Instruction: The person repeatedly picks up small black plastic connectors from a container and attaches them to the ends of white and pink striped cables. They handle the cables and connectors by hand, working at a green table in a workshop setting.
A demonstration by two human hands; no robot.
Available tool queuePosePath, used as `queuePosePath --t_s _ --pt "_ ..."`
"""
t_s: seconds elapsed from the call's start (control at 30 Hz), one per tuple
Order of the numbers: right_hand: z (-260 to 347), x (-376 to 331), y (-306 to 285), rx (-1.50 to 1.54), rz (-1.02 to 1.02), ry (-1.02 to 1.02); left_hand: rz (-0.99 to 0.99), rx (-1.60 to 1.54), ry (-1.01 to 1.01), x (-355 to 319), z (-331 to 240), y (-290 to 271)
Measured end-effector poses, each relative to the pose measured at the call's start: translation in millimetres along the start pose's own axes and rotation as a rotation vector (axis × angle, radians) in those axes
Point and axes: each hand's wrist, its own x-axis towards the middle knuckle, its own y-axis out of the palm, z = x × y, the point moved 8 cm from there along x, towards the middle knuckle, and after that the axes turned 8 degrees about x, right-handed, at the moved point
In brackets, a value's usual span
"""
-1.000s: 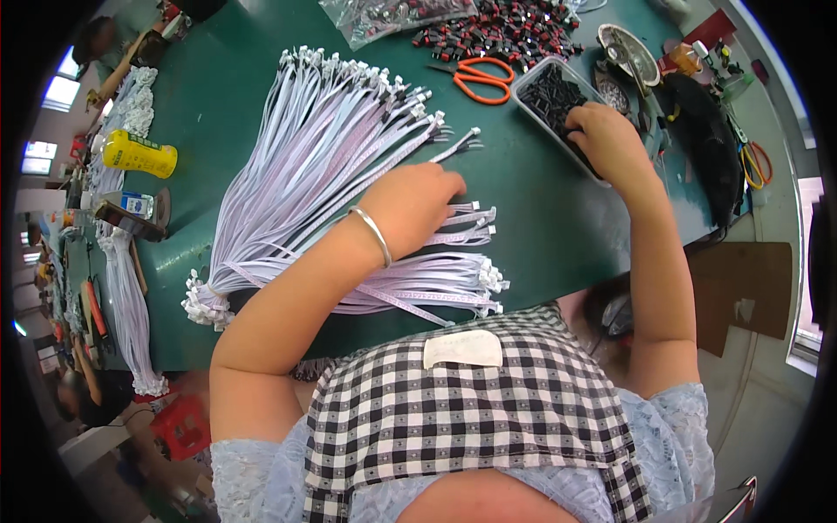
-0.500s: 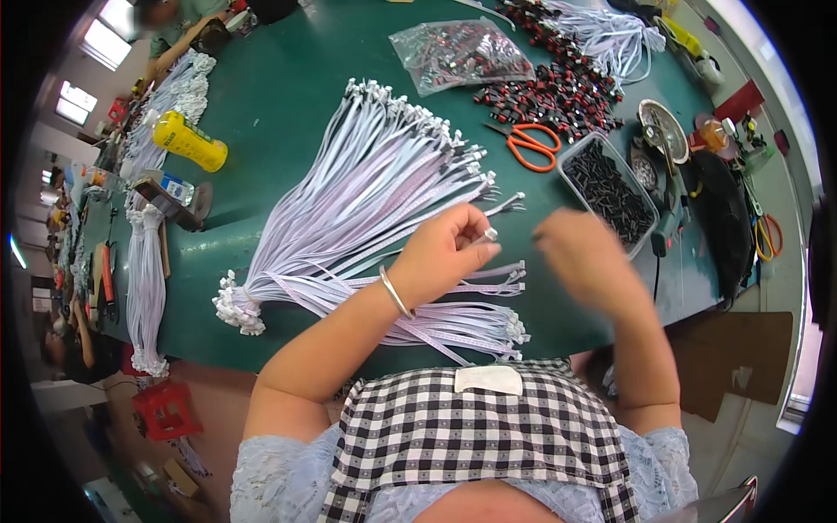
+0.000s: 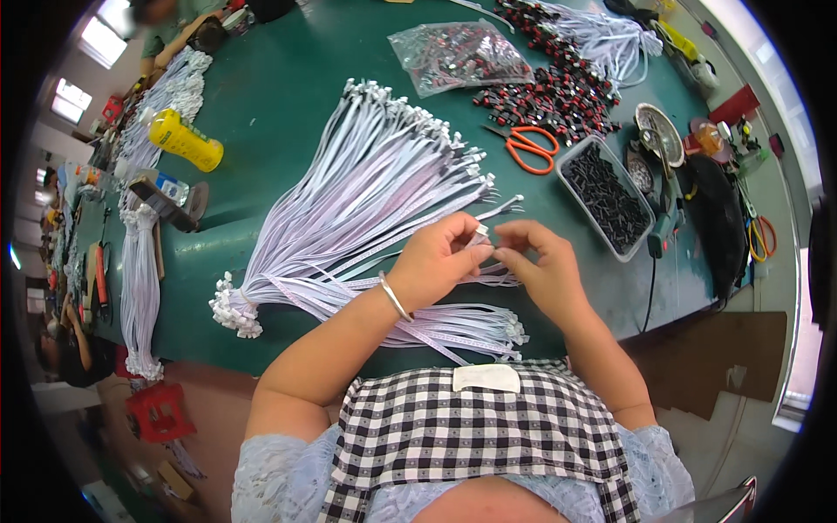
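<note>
Left hand [image 3: 438,264] is pinching a white connector [image 3: 481,230] while right hand [image 3: 551,268], grip unclear, is working at three o'clock, next seemingly needing careful alignment.

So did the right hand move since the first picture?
Yes. Judged against the clear plastic tub, the right hand moved out, leftward and down the picture.

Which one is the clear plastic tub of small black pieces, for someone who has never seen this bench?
On the green tabletop, find the orange-handled scissors beyond the person's bare right hand. Just right of them sits the clear rectangular plastic tub. Its heap of small black pieces sets it apart from the round metal dish nearby.
</note>
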Motion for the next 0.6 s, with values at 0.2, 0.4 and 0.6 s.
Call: queuePosePath --t_s 0.2,0.4,0.6 --pt "-15.3 -7.6 10.2 0.292 -0.104 -0.007 -0.003 -0.101 -0.043 -1.7 2.9 -2.8" --pt "-27.6 -5.6 -8.4 0.398 -0.152 0.173 0.064 -0.135 -0.048 2.3 5.6 -2.7" --pt "-3.8 -5.6 -21.9 0.566 -0.107 -0.003 -0.006 0.147 -0.033 -6.1 -5.1 4.7"
